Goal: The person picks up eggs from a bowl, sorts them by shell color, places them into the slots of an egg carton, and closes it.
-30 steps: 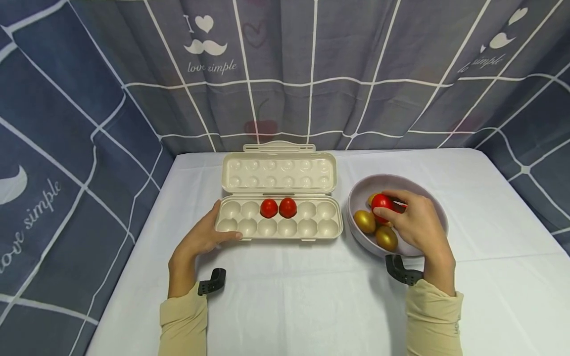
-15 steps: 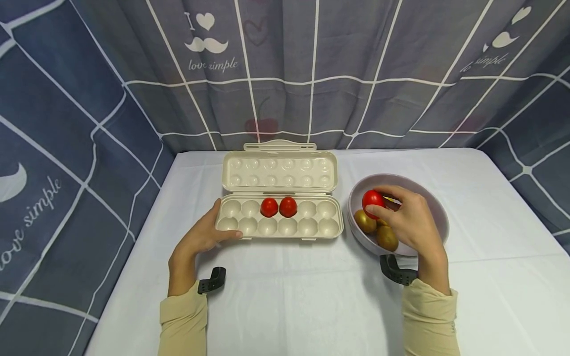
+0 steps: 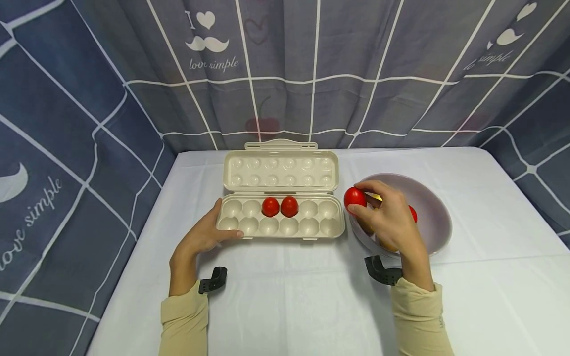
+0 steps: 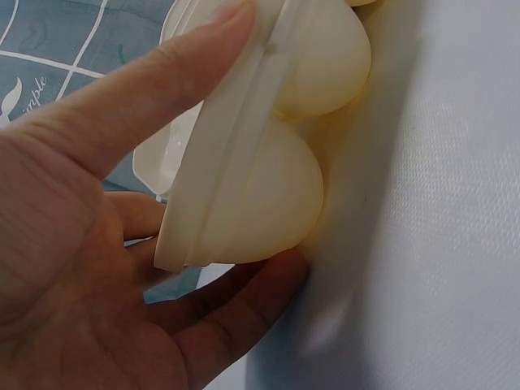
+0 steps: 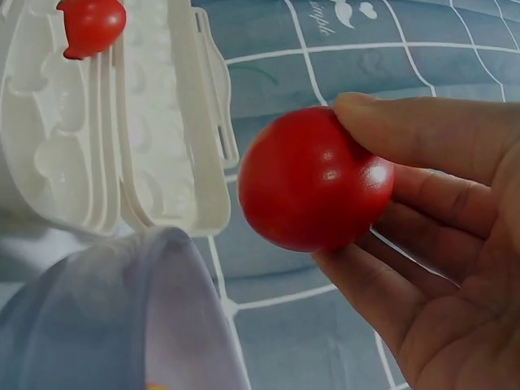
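Note:
A cream egg carton (image 3: 280, 171) lies with its lid folded back. Two red eggs (image 3: 289, 206) sit side by side in its back row of cups. My left hand (image 3: 202, 236) holds the carton's left end, thumb over the front rim and fingertips at the underside of a cup in the left wrist view. With thumb and fingers, my right hand (image 3: 394, 217) pinches another shiny red egg (image 5: 313, 180), raised over the left rim of the mauve bowl (image 3: 431, 212). Part of a red egg (image 3: 413, 213) and some golden eggs show in the bowl, partly hidden by the hand.
A white cloth (image 3: 285, 296) covers the table. Dark checked curtains (image 3: 338, 59) hang behind it and at both sides. The bowl stands close to the carton's right end.
My right hand has lifted the red egg from inside the bowl and carried it left to the bowl's rim beside the carton. My left hand stays in place on the carton.

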Tool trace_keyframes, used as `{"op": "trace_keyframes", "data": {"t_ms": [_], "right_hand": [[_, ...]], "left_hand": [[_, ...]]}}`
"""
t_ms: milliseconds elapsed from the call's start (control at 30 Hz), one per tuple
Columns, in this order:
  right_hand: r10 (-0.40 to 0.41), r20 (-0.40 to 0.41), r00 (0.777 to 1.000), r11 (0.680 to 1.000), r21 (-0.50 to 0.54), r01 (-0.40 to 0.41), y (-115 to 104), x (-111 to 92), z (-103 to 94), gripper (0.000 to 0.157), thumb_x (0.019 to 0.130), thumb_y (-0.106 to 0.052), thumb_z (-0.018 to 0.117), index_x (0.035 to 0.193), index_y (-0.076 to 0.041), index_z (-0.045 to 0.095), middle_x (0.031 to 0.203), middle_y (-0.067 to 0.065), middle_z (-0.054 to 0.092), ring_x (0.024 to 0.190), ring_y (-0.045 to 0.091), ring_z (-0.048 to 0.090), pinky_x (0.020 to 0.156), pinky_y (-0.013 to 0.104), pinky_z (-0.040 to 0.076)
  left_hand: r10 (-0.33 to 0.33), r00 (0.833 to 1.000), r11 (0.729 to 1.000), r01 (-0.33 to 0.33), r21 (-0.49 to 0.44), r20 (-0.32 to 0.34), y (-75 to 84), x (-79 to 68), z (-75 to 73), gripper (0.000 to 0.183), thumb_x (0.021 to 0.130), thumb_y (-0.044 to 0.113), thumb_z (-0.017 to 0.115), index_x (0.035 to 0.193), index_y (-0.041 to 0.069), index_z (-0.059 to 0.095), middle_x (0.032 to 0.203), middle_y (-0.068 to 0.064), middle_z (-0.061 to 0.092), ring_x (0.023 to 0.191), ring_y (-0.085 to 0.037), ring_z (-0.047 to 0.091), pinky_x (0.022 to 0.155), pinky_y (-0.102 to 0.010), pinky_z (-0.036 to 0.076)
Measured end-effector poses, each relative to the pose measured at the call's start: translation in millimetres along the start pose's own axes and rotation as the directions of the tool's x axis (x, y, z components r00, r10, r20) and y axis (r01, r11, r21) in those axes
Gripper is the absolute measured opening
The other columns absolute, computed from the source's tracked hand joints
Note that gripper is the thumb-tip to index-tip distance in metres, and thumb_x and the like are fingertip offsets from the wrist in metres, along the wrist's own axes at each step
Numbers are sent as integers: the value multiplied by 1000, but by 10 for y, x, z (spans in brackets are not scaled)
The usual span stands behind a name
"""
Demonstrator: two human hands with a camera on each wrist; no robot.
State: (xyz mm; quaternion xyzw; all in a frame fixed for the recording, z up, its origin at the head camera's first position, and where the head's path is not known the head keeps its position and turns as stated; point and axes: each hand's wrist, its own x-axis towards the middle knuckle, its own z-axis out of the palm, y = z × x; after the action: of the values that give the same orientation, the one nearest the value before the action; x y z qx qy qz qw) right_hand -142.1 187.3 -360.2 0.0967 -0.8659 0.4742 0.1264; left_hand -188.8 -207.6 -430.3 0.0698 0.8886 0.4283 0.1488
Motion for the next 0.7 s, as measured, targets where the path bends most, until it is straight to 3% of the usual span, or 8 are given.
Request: {"op": "trace_keyframes", "data": {"t_ms": [500, 700], "right_hand": [[-74, 38, 997, 993, 97, 70, 45, 89, 359, 38, 76, 12, 77, 112, 6, 64, 111, 17, 63, 106, 29, 59, 92, 39, 51], [-81, -1, 997, 987, 138, 80, 39, 103, 486, 37, 75, 14, 77, 108, 6, 65, 108, 15, 62, 103, 28, 60, 91, 37, 51]], "left_hand": [[0, 1000, 1000, 0, -1, 1, -4, -14, -2, 119, 78, 30, 83, 154, -7, -2, 160, -28, 7, 146, -44, 10, 114, -59, 11], [2, 1000, 1000, -2, 15, -4, 2, -10, 1, 119, 78, 31, 83, 154, -6, -1, 160, -28, 9, 145, -44, 12, 114, -60, 12]]}}
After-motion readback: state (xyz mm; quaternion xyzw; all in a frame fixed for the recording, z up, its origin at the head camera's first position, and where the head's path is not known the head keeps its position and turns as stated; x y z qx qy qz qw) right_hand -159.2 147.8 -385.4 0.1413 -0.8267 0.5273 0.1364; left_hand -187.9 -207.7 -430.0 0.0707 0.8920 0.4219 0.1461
